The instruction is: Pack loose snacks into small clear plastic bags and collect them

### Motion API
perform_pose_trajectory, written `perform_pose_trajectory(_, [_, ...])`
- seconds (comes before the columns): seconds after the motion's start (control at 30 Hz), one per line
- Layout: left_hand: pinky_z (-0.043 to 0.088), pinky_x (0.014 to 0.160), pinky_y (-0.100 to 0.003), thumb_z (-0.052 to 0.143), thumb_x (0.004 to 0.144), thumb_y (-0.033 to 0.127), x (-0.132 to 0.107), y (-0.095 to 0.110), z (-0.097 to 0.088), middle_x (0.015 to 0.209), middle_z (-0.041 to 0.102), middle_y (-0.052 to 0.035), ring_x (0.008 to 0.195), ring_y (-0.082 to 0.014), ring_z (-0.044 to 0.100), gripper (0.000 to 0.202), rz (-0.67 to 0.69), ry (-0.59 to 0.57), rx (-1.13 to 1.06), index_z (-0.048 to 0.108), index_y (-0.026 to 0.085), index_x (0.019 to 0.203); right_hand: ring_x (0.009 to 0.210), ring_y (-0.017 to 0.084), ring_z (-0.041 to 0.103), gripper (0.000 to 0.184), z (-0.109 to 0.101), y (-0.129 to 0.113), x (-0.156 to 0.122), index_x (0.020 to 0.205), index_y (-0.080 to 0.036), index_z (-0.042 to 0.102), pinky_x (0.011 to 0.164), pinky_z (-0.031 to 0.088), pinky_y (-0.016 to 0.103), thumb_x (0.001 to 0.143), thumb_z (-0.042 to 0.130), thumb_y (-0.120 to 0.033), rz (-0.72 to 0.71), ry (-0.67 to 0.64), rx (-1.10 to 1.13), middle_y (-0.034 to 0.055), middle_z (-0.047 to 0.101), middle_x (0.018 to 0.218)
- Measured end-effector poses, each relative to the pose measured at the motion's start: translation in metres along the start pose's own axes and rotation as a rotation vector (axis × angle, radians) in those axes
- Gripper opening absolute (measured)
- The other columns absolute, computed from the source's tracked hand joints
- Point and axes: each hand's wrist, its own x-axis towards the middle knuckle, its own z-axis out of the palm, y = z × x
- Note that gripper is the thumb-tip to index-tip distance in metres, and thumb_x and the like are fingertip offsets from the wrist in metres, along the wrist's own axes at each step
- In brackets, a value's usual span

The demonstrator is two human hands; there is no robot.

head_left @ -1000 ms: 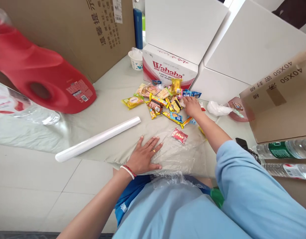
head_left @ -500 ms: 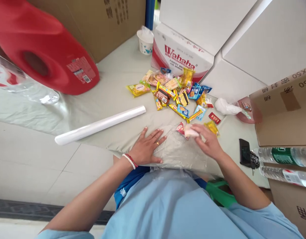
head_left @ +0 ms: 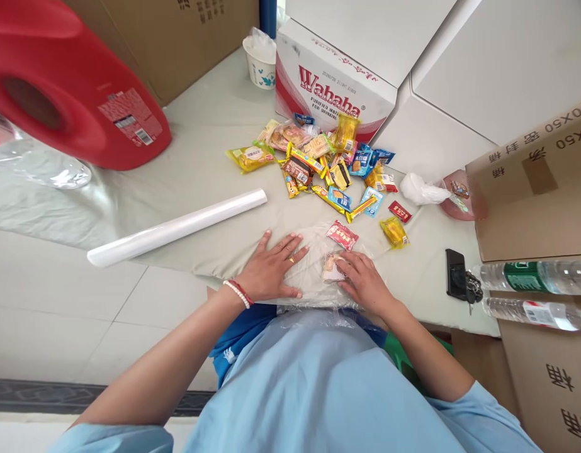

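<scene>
My left hand [head_left: 274, 267] lies flat with spread fingers on a clear plastic sheet [head_left: 311, 277] at the table's near edge. To its right, the fingers of my right hand [head_left: 366, 282] are closed over the right side of a small pale snack packet [head_left: 332, 267], which rests on the sheet. Its right part is hidden under the fingers. Just beyond it lies a red snack packet [head_left: 342, 234]. A yellow packet [head_left: 394, 232] and a dark red packet [head_left: 400, 211] sit farther right. A heap of wrapped snacks [head_left: 313, 165] spreads out behind them.
A white roll [head_left: 177, 228] lies to the left, near a big red jug [head_left: 124, 119]. At the back stand a paper cup [head_left: 260, 63] and a Wahaha carton [head_left: 335, 82]. A phone [head_left: 455, 274], keys and two bottles [head_left: 530, 277] are on the right.
My right hand has moved left and nearer to me, bringing the pale packet down onto the sheet. The red packet now shows uncovered. My left hand stays flat.
</scene>
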Motion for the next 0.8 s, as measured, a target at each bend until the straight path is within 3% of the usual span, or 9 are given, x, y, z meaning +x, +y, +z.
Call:
perform_pose_trajectory(0.2, [-0.012,0.126,-0.065,0.057,0.080,0.087,0.000,0.001,-0.001,0.175,0.019,-0.0174,0.162,-0.0369,0.021,0.110,-0.005,-0.026,-0.004,0.030,0.025,0.166,0.144,0.033,0.045,0.065,-0.008,0.008,0.000,0.159,-0.028,0.039,0.117,0.044,0.059,0.100,0.064,-0.039,0.035,0.063,0.092,0.0160,0.048,0.156])
perform_pose_trajectory(0.33, [-0.013,0.126,-0.065,0.058,0.081,0.086,0.000,0.001,-0.003,0.175,0.018,-0.0171,0.162,-0.0361,0.021,0.108,-0.016,-0.041,-0.014,0.031,0.024,0.165,0.143,0.036,0.044,0.057,-0.011,0.010,0.002,0.150,-0.024,0.053,0.117,0.043,0.061,0.095,0.070,-0.032,0.031,0.000,0.013,0.0157,0.052,0.153])
perform_pose_trajectory(0.47, [-0.014,0.126,-0.065,0.059,0.080,0.086,0.001,0.002,-0.003,0.175,0.017,-0.0162,0.162,-0.0357,0.021,0.108,-0.023,-0.053,-0.019,0.031,0.026,0.165,0.138,0.033,0.050,0.047,-0.012,0.013,0.004,0.145,-0.020,0.059,0.114,0.047,0.056,0.099,0.062,-0.025,0.004,-0.034,0.014,0.0162,0.061,0.145])
perform_pose_trajectory(0.63, [-0.014,0.126,-0.065,0.058,0.079,0.087,0.001,0.003,-0.003,0.175,0.015,-0.0164,0.162,-0.0364,0.020,0.111,-0.018,-0.055,0.006,0.028,0.025,0.166,0.123,0.029,0.065,0.036,-0.024,0.029,0.008,0.138,-0.024,0.065,0.105,0.054,0.051,0.106,0.053,-0.035,0.078,0.049,0.144,0.0131,0.071,0.133])
perform_pose_trajectory(0.8, [-0.014,0.125,-0.066,0.057,0.077,0.090,0.001,0.002,-0.008,0.175,0.014,-0.0175,0.162,-0.0367,0.019,0.114,-0.017,-0.078,-0.002,0.029,0.024,0.166,0.123,0.025,0.067,0.032,-0.040,0.042,0.011,0.129,-0.027,0.070,0.107,0.053,0.045,0.103,0.059,-0.042,0.115,-0.010,0.387,0.0089,0.073,0.130])
